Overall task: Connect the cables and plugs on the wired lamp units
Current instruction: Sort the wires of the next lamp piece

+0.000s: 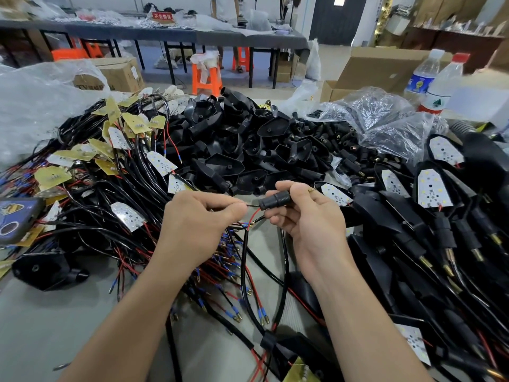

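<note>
The right hand (305, 219) holds a black plug (274, 201) in curled fingers. Just left of the plug, the left hand (199, 216) pinches a thin wire (252, 206) (tip touching the plug).

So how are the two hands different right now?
The left hand pinches a thin wire at its fingertips; the right hand grips a chunky black plug. The left hand's fingers bunch to a point; the right hand's fingers wrap over and under the plug. Both hands are curled, meeting above the cable pile.
</note>
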`<state>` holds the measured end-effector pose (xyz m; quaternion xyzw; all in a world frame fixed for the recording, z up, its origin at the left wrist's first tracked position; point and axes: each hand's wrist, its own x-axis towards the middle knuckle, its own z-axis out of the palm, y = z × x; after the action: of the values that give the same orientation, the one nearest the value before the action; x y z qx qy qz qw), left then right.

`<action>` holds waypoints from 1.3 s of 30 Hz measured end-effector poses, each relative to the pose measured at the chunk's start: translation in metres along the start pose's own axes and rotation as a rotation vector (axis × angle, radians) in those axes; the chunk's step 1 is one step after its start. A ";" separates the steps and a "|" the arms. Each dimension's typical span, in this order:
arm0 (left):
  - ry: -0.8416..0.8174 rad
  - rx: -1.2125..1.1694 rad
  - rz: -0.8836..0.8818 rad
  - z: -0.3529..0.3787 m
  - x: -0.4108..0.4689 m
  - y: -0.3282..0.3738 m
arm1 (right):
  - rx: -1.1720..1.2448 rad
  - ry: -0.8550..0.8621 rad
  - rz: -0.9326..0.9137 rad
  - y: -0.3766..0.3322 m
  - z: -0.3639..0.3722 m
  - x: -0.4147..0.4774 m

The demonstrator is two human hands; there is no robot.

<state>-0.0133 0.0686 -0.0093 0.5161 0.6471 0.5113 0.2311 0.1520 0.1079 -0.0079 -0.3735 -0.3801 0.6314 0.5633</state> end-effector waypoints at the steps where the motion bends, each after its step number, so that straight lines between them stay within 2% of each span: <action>1: -0.032 0.003 0.000 0.002 -0.002 0.000 | -0.004 -0.005 0.005 0.001 0.001 0.000; 5: -0.034 0.012 0.052 0.006 -0.003 -0.002 | -0.002 -0.033 0.030 0.001 0.003 0.000; 11: -0.102 -0.179 -0.059 0.000 0.004 -0.004 | 0.041 -0.001 0.023 0.000 -0.001 0.003; 17: -0.140 -0.019 -0.023 0.001 0.003 -0.009 | -0.020 -0.068 0.011 0.004 0.002 0.000; 22: -0.252 -0.265 -0.094 -0.001 0.006 -0.008 | 0.043 -0.062 0.024 0.000 -0.002 0.003; 25: -0.319 -0.212 -0.090 -0.002 0.005 -0.009 | 0.074 -0.048 0.033 0.001 -0.003 0.004; 29: -0.237 -0.133 -0.081 -0.001 0.003 -0.003 | 0.039 -0.075 0.042 0.003 -0.002 0.004; 32: -0.151 0.018 -0.052 -0.003 0.002 -0.001 | -0.052 -0.036 0.017 0.003 -0.004 0.005; 35: -0.217 0.146 -0.004 -0.002 -0.003 0.003 | -0.084 -0.031 -0.026 0.005 -0.004 0.005; 37: -0.264 0.134 -0.032 0.003 -0.005 0.004 | -0.094 -0.024 -0.029 0.006 -0.003 0.005; 39: -0.266 0.013 -0.086 0.006 -0.005 0.004 | -0.076 -0.015 -0.009 0.005 -0.005 0.006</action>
<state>-0.0051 0.0658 -0.0093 0.5526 0.6357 0.4237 0.3332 0.1532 0.1141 -0.0149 -0.3882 -0.4099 0.6168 0.5485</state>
